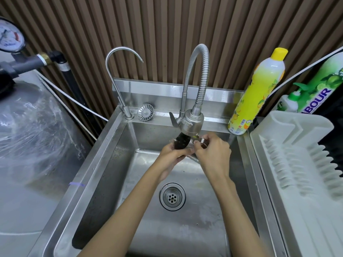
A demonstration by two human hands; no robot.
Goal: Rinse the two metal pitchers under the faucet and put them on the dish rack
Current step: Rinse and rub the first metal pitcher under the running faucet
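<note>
Both hands hold one small metal pitcher just under the spray head of the flexible-hose faucet, above the steel sink. The left hand curls round the pitcher's body from below. The right hand pinches its handle loop. The pitcher is tilted (its dark inside shows). The white dish rack stands to the right, beside a yellow detergent bottle.
</note>
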